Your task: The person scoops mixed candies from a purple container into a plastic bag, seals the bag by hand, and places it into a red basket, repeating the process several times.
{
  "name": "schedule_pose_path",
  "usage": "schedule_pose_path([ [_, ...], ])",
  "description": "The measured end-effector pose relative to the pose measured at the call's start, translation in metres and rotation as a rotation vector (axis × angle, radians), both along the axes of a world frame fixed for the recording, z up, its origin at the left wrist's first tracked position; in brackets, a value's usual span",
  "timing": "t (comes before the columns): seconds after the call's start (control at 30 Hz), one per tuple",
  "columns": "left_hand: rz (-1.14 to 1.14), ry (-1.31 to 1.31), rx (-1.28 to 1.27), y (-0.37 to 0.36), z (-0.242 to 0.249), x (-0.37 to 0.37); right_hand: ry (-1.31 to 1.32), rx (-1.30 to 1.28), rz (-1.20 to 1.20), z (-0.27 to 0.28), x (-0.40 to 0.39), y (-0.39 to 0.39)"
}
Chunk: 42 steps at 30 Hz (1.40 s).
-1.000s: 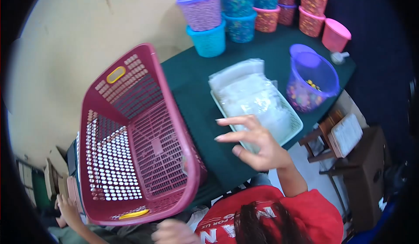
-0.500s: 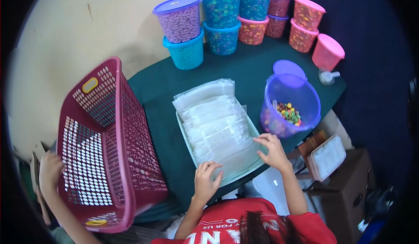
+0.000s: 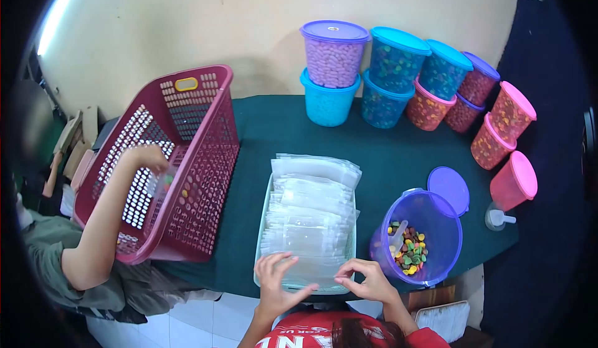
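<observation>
A pale green tray (image 3: 264,222) holds a stack of clear plastic bags (image 3: 311,217) on the table in front of me. My left hand (image 3: 274,284) is over the tray's near left corner, fingers spread, beside the lowest bags. At the near right corner, my right hand (image 3: 369,281) has thumb and forefinger pinched together close to the bags' edge; what lies between them is too clear or small to make out. To the right stands a purple tub (image 3: 430,236) with colourful candies (image 3: 411,254) and a clear scoop (image 3: 398,239) inside.
A co-worker's hand (image 3: 146,158) reaches into a maroon basket (image 3: 208,180) at left, with a clear packet of coloured pieces (image 3: 164,183). Stacked lidded tubs (image 3: 392,64) line the back. A purple lid (image 3: 448,189) and a small scoop (image 3: 498,218) lie at right.
The view has swung, so the table appears lower. The co-worker's hand has moved from the basket's outer side to inside it, now with a packet. My right hand has closed into a pinch.
</observation>
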<state>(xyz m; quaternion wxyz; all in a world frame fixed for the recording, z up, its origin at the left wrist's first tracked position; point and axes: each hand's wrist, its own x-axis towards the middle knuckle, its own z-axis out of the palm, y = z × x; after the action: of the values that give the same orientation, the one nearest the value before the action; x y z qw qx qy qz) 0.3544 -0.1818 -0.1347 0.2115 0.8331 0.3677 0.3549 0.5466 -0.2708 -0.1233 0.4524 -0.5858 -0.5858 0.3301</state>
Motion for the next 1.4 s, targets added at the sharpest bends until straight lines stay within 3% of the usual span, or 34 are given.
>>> schedule_pose_path([
  [0.07, -0.244, 0.046, 0.062, -0.012, 0.029, 0.012, 0.166, -0.024, -0.049, 0.01, -0.008, -0.003],
  [0.13, -0.327, 0.17, 0.034, -0.02, 0.031, 0.023, 0.557, -0.024, -0.086, 0.017, -0.013, -0.004],
  [0.2, -0.321, 0.202, 0.048, -0.026, 0.03, 0.03, 0.533, 0.019, -0.043, 0.021, -0.014, -0.004],
  [0.27, -0.424, 0.268, 0.004, -0.033, 0.046, 0.027, 0.674, 0.024, -0.091, 0.031, -0.019, -0.005],
  [0.4, -0.341, 0.167, 0.033, -0.053, 0.038, 0.029, 0.714, 0.088, -0.098, 0.036, -0.021, -0.016],
  [0.5, -0.278, 0.019, 0.021, -0.064, 0.043, 0.029, 0.638, -0.093, 0.064, 0.052, -0.016, -0.037],
  [0.6, -0.273, -0.022, 0.06, -0.074, 0.041, 0.032, 0.592, -0.116, 0.16, 0.05, -0.011, -0.059],
  [0.77, -0.361, -0.07, 0.07, -0.089, 0.031, 0.044, 0.65, -0.178, -0.087, 0.048, -0.016, -0.091],
  [0.87, -0.45, -0.079, 0.127, -0.096, 0.031, 0.054, 0.548, -0.159, -0.157, 0.039, -0.011, -0.104],
  [0.9, -0.47, -0.137, 0.113, -0.1, 0.034, 0.059, 0.641, -0.145, -0.192, 0.044, -0.012, -0.106],
  [1.07, -0.583, -0.365, 0.145, -0.1, 0.028, 0.083, 0.778, 0.009, -0.035, 0.038, 0.014, -0.112],
  [1.2, -0.407, -0.382, 0.2, -0.103, 0.033, 0.111, 0.817, -0.014, -0.102, 0.055, 0.038, -0.107],
  [1.33, -0.312, -0.479, 0.242, -0.101, 0.038, 0.134, 0.729, 0.014, -0.084, 0.059, 0.064, -0.101],
  [1.4, -0.355, -0.522, 0.274, -0.099, 0.037, 0.143, 0.323, 0.141, -0.076, 0.062, 0.079, -0.097],
])
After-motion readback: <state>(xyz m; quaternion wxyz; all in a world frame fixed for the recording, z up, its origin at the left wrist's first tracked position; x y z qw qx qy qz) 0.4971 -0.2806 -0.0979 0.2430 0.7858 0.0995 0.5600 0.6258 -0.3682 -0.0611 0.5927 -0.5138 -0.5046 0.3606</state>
